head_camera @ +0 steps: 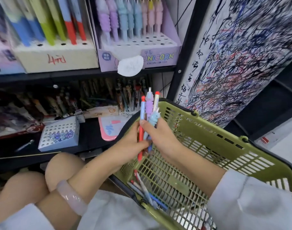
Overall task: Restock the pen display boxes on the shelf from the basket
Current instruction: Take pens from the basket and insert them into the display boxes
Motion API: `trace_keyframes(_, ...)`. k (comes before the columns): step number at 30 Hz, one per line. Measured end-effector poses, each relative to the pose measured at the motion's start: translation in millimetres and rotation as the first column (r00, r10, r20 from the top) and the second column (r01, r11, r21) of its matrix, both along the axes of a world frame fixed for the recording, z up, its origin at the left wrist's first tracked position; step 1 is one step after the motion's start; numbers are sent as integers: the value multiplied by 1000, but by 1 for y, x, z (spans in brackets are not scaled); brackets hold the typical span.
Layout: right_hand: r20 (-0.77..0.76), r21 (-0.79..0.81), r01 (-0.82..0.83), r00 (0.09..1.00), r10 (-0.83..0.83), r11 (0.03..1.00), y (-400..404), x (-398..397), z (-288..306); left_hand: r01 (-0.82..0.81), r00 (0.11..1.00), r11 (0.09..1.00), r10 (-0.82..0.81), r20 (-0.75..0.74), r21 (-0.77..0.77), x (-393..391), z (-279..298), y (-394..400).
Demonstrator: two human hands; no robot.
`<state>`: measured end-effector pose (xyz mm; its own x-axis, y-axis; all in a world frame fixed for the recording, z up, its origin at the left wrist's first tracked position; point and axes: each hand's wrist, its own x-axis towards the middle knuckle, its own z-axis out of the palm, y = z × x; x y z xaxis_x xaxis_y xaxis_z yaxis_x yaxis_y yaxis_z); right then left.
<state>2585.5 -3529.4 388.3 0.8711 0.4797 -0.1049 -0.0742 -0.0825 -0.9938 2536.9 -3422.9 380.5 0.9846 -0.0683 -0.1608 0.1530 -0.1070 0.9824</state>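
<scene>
Above the green basket (208, 146), both hands (147, 140) gripping upright pens (149, 107)

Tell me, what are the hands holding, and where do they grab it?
Both hands, left and right, clasp a bunch of pens around their lower barrels, tops pointing up.

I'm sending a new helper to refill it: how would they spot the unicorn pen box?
Look at the upper shelf, right end, beside the scribbled test panel. The unicorn pen box is lilac, reads UNICORN, holds pastel ridged pens; its cream neighbour holds flat-coloured ones.
</scene>
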Motion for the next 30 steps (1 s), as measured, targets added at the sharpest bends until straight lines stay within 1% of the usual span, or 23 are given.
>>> trace_keyframes(4, 153, -93, 5, 988, 9, 996, 20, 0, 12, -121, 991, 992, 120, 51, 23, 0, 9, 12)
trace_keyframes(6, 222, -106, -1, 975, 24, 994, 25, 2, 21, -144, 986, 986, 135, 103, 86, -1, 12, 21)
trace_keyframes(8, 254, -107, -27, 966, 53, 994, 28, 6, 29, -177, 974, 978, 158, 160, 113, -1, 16, 30)
trace_keyframes(9, 251, -103, -44, 965, 69, 994, 30, 8, 34, -188, 967, 977, 167, 191, 98, -2, 19, 34)
trace_keyframes(10, 236, -81, -70, 968, 87, 994, 32, 10, 39, -196, 961, 978, 178, 213, 69, -3, 23, 38)
trace_keyframes(12, 198, 21, -101, 976, 95, 995, 38, 17, 52, -215, 951, 976, 202, 236, 33, -6, 30, 46)
trace_keyframes(13, 164, 81, -85, 984, 71, 993, 41, 21, 59, -229, 947, 973, 215, 238, 31, -7, 33, 51)
trace_keyframes(15, 170, 143, -39, 985, 14, 989, 47, 29, 74, -250, 942, 968, 243, 230, 4, -9, 39, 59)
trace_keyframes(17, 230, 119, -19, 973, -9, 993, 55, 36, 85, -271, 935, 962, 269, 231, -20, -8, 45, 65)
trace_keyframes(19, 268, 112, -36, 963, 4, 993, 63, 42, 91, -292, 927, 956, 286, 241, -11, -8, 51, 71)
trace_keyframes(22, 298, 144, -39, 955, -6, 989, 74, 49, 102, -349, 906, 937, 347, 242, -36, -9, 56, 80)
trace_keyframes(24, 336, 181, 0, 940, -62, 983, 81, 54, 115, -428, 874, 903, 426, 236, -46, -9, 58, 89)
trace_keyframes(27, 424, 266, 67, 888, -179, 962, 97, 64, 144, -531, 805, 843, 535, 257, -90, -9, 58, 109)
trace_keyframes(30, 542, 297, 59, 811, -219, 953, 123, 67, 172, -592, 748, 799, 592, 301, -100, -13, 60, 130)
